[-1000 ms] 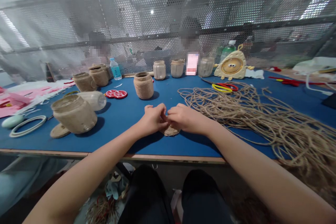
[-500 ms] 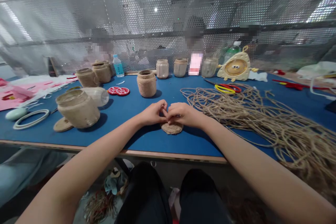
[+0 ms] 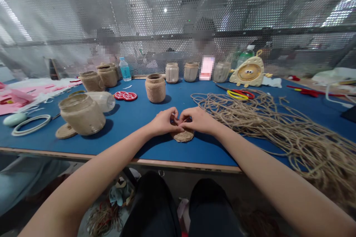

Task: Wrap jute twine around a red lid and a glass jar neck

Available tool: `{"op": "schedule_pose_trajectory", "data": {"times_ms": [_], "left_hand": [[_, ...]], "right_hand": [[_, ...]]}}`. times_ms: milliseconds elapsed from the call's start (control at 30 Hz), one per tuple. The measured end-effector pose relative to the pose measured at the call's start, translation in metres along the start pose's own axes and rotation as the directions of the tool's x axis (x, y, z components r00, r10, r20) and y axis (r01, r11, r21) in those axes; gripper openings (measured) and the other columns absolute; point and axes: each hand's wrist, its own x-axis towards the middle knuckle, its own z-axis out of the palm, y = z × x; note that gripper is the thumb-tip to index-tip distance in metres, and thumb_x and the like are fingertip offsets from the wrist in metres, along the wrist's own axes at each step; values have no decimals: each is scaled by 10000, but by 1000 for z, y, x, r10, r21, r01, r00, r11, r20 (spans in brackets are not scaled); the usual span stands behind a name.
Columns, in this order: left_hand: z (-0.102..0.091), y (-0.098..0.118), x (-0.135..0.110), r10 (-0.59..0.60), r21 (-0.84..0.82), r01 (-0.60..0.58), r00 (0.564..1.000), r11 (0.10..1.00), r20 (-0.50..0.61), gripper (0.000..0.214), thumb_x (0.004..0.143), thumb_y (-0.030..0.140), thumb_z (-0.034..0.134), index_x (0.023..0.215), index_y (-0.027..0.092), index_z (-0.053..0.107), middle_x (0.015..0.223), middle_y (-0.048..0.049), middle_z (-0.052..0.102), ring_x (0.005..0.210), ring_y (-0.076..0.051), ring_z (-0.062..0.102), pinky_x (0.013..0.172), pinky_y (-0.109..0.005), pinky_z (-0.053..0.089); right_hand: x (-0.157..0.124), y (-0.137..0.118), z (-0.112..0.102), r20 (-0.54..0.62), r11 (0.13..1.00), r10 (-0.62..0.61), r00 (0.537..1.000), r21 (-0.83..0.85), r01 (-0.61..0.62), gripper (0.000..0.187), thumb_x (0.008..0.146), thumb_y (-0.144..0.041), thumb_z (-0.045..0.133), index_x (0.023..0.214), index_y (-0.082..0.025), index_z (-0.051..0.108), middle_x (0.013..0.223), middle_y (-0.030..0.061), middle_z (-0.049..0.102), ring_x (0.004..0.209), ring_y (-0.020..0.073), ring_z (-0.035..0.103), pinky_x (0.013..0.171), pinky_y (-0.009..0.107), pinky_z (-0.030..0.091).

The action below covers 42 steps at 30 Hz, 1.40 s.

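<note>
On the blue table [image 3: 158,150] in front of me lies a small round twine mat [image 3: 183,136], its far part hidden beneath my fingers. My left hand [image 3: 166,120] is closed, thumb and fingers pinching at the mat's top left. Close against it, my right hand [image 3: 196,119] pinches at the top right side, fingertips nearly meeting those of the left. What exactly lies between the fingertips is too small to make out. To the right spreads a loose heap of jute twine [image 3: 272,122]. Beyond my hands stands a twine-wrapped jar [image 3: 155,89].
Left are a large glass jar [image 3: 83,116], a twine disc [image 3: 65,131], a jar on its side [image 3: 104,102], a white ring [image 3: 32,125] and red round labels [image 3: 126,96]. Yellow-handled scissors [image 3: 237,95] and a cheese-shaped fan [image 3: 248,70] sit back right. A mesh partition [image 3: 152,26] stands behind.
My fingers have shifted slightly over the mat; the right hand's thumb and fingers now form a wider arch. Both hands stay at the mat, and the jars have not moved.
</note>
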Motion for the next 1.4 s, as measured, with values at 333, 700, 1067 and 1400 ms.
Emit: {"op": "schedule_pose_trajectory", "data": {"times_ms": [333,700,1067,1400], "left_hand": [[1,4,-2,-18,-64,20,999,998,38,353,601,220,648,775,198,342,700,31,593,643,-106,556,600,-218,409],[1,21,-6,34,317,-28,999,948,-14,131,647,250,595,726,175,522,817,7,580,792,-154,528,744,-301,355],[0,16,-7,141,461,-146,989,875,45,73,686,274,610,671,202,613,843,21,631,914,-177,507,878,-451,152],[1,17,-8,277,509,-285,956,812,94,104,731,218,551,649,206,615,806,40,661,914,-145,505,920,-417,110]], "right_hand": [[-5,-5,-6,31,996,84,996,-44,-82,109,701,-182,557,739,-139,650,694,25,661,640,118,572,591,206,380],[-7,-3,1,10,990,84,996,-113,-82,103,658,-128,521,653,-122,623,582,20,592,550,103,502,531,200,343],[-8,0,3,41,987,58,997,-151,-51,129,706,-137,491,667,-147,613,580,-1,566,555,95,458,555,201,322],[-6,0,3,-1,968,125,992,-219,-122,117,695,-119,497,689,-131,613,603,18,575,566,102,476,548,199,327]]}}
